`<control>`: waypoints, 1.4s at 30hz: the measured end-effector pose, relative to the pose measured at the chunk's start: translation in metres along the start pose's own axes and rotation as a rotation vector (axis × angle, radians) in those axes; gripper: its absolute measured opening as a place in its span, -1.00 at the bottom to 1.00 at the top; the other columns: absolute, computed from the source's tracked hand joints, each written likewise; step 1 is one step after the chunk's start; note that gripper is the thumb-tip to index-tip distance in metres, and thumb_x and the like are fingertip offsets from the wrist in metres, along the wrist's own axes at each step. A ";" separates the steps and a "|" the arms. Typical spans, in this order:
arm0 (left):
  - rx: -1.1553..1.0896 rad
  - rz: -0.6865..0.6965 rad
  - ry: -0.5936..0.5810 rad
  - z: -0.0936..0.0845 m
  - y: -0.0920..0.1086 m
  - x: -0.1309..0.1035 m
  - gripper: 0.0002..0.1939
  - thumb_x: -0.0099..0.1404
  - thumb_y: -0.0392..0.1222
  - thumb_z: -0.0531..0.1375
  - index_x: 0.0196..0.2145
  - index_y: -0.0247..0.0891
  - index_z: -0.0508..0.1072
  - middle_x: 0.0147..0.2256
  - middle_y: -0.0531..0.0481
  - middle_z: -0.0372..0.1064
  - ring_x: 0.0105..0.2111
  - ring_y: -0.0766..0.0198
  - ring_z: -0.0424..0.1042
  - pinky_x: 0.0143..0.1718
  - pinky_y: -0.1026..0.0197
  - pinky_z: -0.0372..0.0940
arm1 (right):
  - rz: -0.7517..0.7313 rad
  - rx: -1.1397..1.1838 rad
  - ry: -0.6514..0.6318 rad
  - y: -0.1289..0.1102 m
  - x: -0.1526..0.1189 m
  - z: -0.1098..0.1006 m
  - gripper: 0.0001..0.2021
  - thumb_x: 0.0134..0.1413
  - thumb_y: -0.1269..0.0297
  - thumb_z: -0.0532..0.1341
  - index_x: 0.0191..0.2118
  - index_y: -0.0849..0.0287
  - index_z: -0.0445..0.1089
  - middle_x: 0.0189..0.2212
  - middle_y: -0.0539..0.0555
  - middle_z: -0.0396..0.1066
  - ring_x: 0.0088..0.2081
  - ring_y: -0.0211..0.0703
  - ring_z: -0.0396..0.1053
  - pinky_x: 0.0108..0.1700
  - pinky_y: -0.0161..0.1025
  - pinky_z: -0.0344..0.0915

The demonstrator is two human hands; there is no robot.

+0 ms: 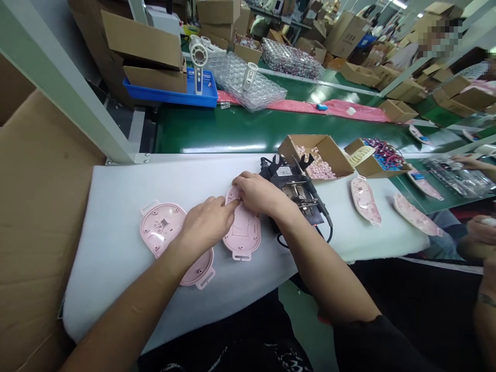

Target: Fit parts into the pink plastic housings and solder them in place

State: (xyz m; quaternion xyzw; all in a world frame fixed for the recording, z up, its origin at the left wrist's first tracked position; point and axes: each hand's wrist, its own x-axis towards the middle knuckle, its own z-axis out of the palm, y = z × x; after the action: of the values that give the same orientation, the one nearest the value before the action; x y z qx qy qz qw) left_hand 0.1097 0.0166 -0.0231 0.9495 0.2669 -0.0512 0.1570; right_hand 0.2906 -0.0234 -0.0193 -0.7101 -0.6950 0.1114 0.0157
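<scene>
A pink plastic shell with a rounded outline and a strap loop lies on the white work surface, its inside facing up. My right hand is closed over its upper end, fingers bent down at the rim. From the left, my left hand curls against the shell's edge, its index finger pressed inside near the right fingertips. Any small part under the fingertips is hidden. Partly under my left forearm lies another, longer pink shell, also showing its inside.
A black soldering-type device with a cable stands right of my hands. Behind it are a carton of small pink parts and a carton of wired parts. More pink shells lie rightward, near a co-worker's hand. A frame post rises at left.
</scene>
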 end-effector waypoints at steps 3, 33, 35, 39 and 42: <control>0.002 -0.006 -0.007 -0.001 0.000 -0.001 -0.53 0.52 -0.15 -0.12 0.26 0.05 0.36 -0.20 -0.10 0.41 -0.26 0.09 0.36 -0.38 0.15 0.18 | 0.002 0.017 -0.012 0.000 0.000 -0.002 -0.67 0.18 0.55 0.12 0.01 0.31 0.48 0.03 0.29 0.43 -0.03 0.02 0.47 0.04 -0.16 0.35; -0.122 -0.036 0.039 -0.013 0.001 -0.002 -0.55 0.51 -0.08 -0.05 0.28 0.12 0.33 -0.20 0.02 0.49 -0.18 0.11 0.44 -0.35 0.14 0.23 | -0.022 0.114 0.028 0.004 -0.002 0.002 -0.61 0.18 0.56 0.11 0.10 0.27 0.43 0.07 0.25 0.43 0.00 -0.01 0.47 0.09 -0.17 0.36; -0.145 -0.095 0.110 -0.029 -0.001 -0.016 -0.54 0.53 0.03 -0.07 0.29 0.05 0.32 -0.08 0.01 0.52 -0.08 0.07 0.45 -0.24 0.10 0.29 | -0.049 0.126 0.053 0.002 -0.002 0.003 -0.57 0.21 0.58 0.08 0.16 0.29 0.39 0.10 0.26 0.42 0.04 0.00 0.46 0.12 -0.14 0.36; -0.138 -0.290 0.225 -0.042 -0.011 -0.068 -0.48 0.48 0.23 -0.03 0.12 -0.08 0.48 0.03 -0.07 0.49 -0.03 -0.05 0.44 -0.16 -0.01 0.33 | -0.144 0.134 0.062 -0.010 -0.009 -0.010 -0.50 0.22 0.63 0.07 0.23 0.22 0.33 0.25 0.23 0.31 0.21 0.01 0.35 0.22 -0.07 0.33; 0.039 -0.355 0.283 -0.017 -0.016 -0.106 -0.35 0.47 0.22 -0.06 0.23 -0.30 0.39 0.00 -0.26 0.44 -0.06 -0.14 0.40 -0.12 -0.10 0.33 | -0.204 0.082 0.148 -0.022 -0.037 -0.022 -0.50 0.28 0.58 0.07 0.30 0.22 0.25 0.38 0.24 0.13 0.39 0.07 0.11 0.35 0.05 0.24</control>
State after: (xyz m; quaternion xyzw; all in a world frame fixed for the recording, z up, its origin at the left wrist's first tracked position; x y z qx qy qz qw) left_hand 0.0115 -0.0171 0.0078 0.8882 0.4482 0.0504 0.0881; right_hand 0.2728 -0.0569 0.0111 -0.6409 -0.7553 0.0848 0.1074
